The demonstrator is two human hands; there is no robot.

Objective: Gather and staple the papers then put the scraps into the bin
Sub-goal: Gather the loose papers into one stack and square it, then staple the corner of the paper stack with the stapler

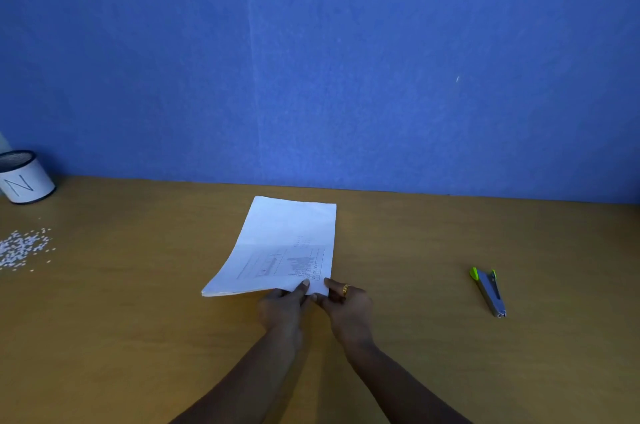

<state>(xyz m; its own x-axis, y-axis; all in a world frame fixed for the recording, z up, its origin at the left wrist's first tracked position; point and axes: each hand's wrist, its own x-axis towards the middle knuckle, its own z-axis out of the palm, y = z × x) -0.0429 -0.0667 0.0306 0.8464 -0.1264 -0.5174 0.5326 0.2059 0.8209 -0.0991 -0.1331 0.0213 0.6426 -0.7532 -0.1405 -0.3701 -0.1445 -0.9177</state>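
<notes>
A stack of white papers (284, 243) lies on the wooden desk (138, 337) in the middle, with printed tables near its close end. My left hand (282, 307) and my right hand (348, 307) both pinch the stack's near right corner, thumbs on top. That near edge is lifted slightly off the desk. A grey and green stapler (489, 291) lies on the desk to the right, apart from both hands. Small white paper scraps (22, 247) are scattered at the far left. A white round bin (22, 176) marked with an N stands behind the scraps.
A blue wall (311, 60) rises directly behind the desk's back edge. Bare desk surface stretches between the papers and the stapler, and between the papers and the scraps.
</notes>
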